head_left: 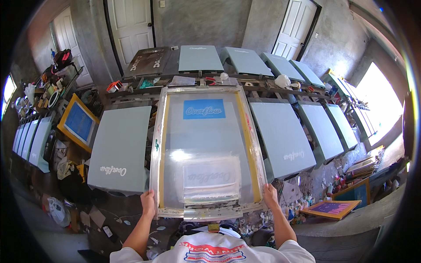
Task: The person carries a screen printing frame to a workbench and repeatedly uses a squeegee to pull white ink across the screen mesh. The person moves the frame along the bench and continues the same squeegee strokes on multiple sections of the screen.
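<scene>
A screen printing frame (pixel 160 144) lies in front of me over a fabric-covered board, its metal sides taped yellow on the inner edges. Near the far end of its mesh is a blue stencil patch (pixel 204 108) with script lettering. Closer to me, a whitish rectangle of ink or film (pixel 209 179) covers part of the mesh, and lettering shows faintly through. My left hand (pixel 148 204) is closed around the frame's near left corner. At the near right corner, my right hand (pixel 271 197) grips the other side rail. Part of each hand's fingers is hidden by the frame.
Boards with pale green fabric stand left (pixel 118 140) and right (pixel 283 131), white script on each. A rack shelf (pixel 175 83) holds red-handled pliers (pixel 210 80) and loose items. Yellow-edged screens lean left (pixel 79 122) and lie on the floor right (pixel 331 209). Litter covers the floor.
</scene>
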Available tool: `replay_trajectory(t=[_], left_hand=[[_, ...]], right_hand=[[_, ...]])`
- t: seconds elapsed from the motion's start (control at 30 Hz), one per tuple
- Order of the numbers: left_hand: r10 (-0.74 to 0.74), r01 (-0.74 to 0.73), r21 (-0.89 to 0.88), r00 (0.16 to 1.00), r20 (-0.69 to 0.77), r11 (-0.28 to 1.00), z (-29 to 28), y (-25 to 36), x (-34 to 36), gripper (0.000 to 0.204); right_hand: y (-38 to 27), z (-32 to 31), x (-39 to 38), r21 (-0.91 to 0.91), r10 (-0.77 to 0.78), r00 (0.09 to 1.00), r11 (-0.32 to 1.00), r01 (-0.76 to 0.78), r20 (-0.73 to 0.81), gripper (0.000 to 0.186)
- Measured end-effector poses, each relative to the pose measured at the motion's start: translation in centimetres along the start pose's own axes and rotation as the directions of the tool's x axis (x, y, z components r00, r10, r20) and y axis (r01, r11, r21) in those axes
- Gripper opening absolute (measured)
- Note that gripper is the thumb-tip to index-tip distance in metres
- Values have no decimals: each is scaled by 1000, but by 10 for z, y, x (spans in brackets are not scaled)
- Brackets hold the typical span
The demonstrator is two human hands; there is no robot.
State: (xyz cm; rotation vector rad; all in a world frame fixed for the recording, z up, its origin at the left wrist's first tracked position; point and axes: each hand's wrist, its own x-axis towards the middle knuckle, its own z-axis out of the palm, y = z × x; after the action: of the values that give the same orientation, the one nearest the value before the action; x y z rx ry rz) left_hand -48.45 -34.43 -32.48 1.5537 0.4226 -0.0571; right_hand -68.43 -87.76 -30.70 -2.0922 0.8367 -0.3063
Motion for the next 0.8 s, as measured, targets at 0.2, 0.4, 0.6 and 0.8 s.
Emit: replay_trajectory(t=[0.2,0.4,0.6,0.8], left_hand=[[3,7,101,995,-104,995,2,-32,14,34],[11,-5,66,996,-92,998,17,-41,32,33],[4,4,95,996,-91,995,27,-25,33,32],[-29,35,166,999,-38,986,26,-4,35,29]], right_hand=[[5,5,23,5,12,999,1000,-12,50,51],[12,10,47,8,8,997,1000,-9,73,53],[22,24,61,-23,25,996,999,-23,88,52],[18,28,64,19,41,990,999,-44,132,49]])
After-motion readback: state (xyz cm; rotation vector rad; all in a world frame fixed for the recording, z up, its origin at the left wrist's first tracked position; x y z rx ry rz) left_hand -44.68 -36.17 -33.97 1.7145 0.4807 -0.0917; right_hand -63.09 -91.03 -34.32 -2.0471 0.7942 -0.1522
